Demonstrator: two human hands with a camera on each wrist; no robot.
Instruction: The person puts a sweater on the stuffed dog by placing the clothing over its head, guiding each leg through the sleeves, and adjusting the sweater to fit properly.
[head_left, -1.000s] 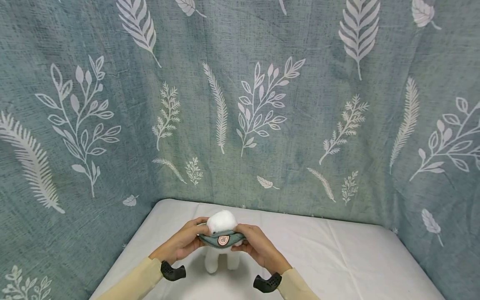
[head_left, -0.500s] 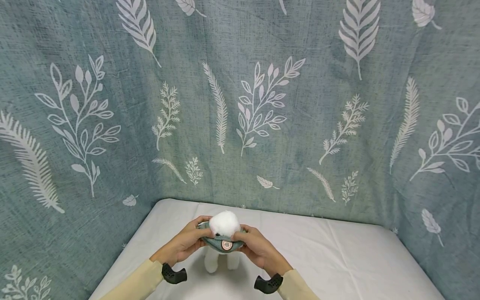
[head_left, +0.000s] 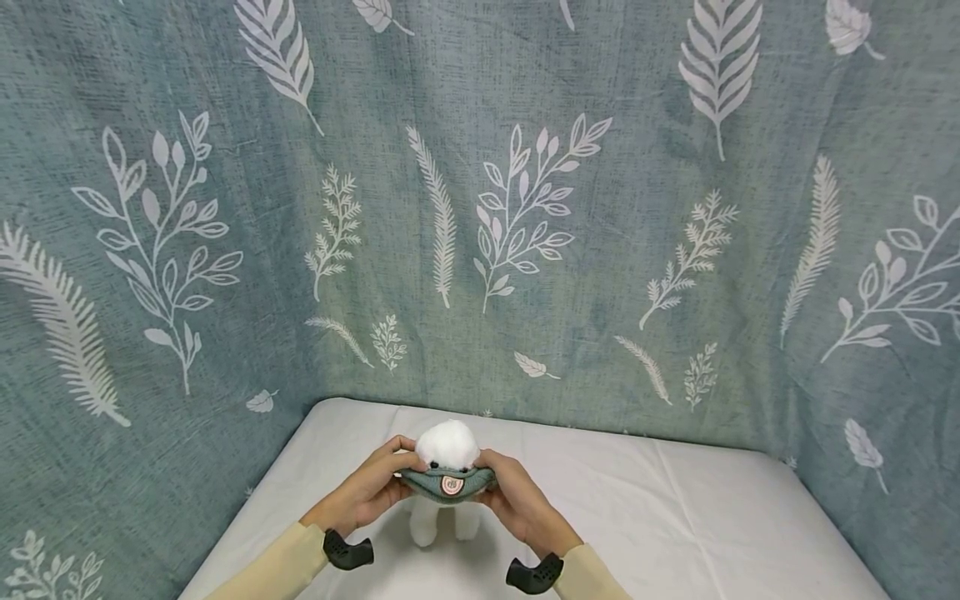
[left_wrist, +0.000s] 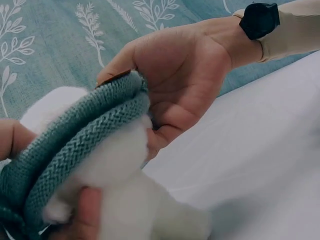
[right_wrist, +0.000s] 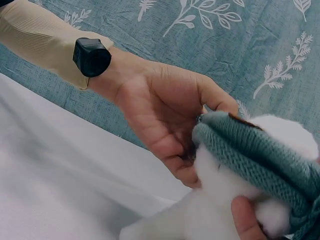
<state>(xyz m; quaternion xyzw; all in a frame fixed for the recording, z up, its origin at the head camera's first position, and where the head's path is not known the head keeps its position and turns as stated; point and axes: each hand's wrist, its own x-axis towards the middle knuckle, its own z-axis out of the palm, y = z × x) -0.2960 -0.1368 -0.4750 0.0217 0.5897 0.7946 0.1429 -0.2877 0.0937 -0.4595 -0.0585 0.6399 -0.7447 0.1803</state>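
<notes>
left hand (head_left: 369,492), right hand (head_left: 517,500), fingers curled, pinching; wrists close

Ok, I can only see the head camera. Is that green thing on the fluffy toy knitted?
Observer: Yes. The left wrist view shows the green hat is chunky knit, with its brim rolled double.
Operator: Where are the right hand's fingers?
Observer: The right hand has its thumb on top of the brim and its fingers curled under it, against the white plush toy.
Operator: And the left?
Observer: In the right wrist view the left hand pinches the brim the same way.
</notes>
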